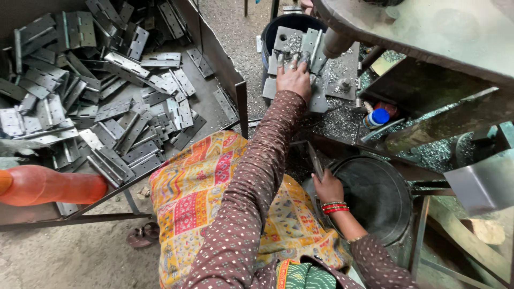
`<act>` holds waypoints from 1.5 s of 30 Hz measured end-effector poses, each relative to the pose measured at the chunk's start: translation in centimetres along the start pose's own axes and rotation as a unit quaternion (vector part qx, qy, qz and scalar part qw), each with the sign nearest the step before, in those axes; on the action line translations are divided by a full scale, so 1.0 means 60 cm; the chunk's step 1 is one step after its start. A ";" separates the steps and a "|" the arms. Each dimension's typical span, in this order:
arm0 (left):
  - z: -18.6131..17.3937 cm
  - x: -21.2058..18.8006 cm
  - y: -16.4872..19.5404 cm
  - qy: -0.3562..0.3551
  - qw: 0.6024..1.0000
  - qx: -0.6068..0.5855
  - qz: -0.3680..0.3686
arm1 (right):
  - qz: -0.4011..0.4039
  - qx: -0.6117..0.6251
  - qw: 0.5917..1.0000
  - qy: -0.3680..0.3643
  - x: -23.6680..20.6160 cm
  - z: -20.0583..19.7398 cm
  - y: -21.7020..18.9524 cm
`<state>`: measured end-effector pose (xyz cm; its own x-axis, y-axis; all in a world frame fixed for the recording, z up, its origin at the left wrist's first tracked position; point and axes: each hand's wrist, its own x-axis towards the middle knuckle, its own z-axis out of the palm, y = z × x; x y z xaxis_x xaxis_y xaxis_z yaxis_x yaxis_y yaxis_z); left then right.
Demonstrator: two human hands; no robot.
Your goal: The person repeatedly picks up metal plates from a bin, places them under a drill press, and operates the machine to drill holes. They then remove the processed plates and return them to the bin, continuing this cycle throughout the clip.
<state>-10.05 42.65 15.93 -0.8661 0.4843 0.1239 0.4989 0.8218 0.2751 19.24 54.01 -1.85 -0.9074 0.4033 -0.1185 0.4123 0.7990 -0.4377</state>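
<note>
Left hand (294,80) stretched forward onto the grey metal plate (289,40) on the machine bed (342,69), palm down, fingers (292,60) spread flat and pressing on the plate, not curled round anything; fingertips sit near a row of small metal pegs at the plate's middle. A pale cylindrical spindle (336,44) comes down just right of that hand. Metal swarf scattered over the bed. Right hand (327,187) low by the person's lap, fingers closed round a thin flat metal piece (315,160) that sticks up and forward from the fist, over the rim of a dark round tub (380,198); red bangles on that wrist. Left of the person, a big steel tray (214,53) piled with grey hinge plates (107,107), well apart from both hands. Small bottle with blue cap (377,118) stands on the machine frame right of the bed. Black bucket (292,24) behind the bed. Orange plastic object (51,184) at far left edge
</note>
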 end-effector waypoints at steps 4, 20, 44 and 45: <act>-0.008 -0.010 0.000 0.006 0.999 0.026 0.018 | 0.054 0.003 0.994 -0.095 0.028 -0.047 0.004; -0.024 -0.234 0.015 0.277 0.919 -0.108 0.258 | 0.017 -0.083 0.991 -0.100 0.029 -0.190 -0.106; 0.009 -0.147 0.018 0.059 0.998 0.008 0.035 | 0.055 -0.039 0.990 -0.127 0.037 -0.191 -0.102; 0.011 -0.143 0.020 0.060 0.998 -0.005 0.028 | 0.054 -0.039 0.990 -0.124 0.037 -0.186 -0.096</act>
<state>-2.01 39.67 14.59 -0.8345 0.4899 0.2522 0.5471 0.7908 0.2744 15.75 55.28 10.36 -0.8455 0.3746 -0.3806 0.5049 0.7929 -0.3412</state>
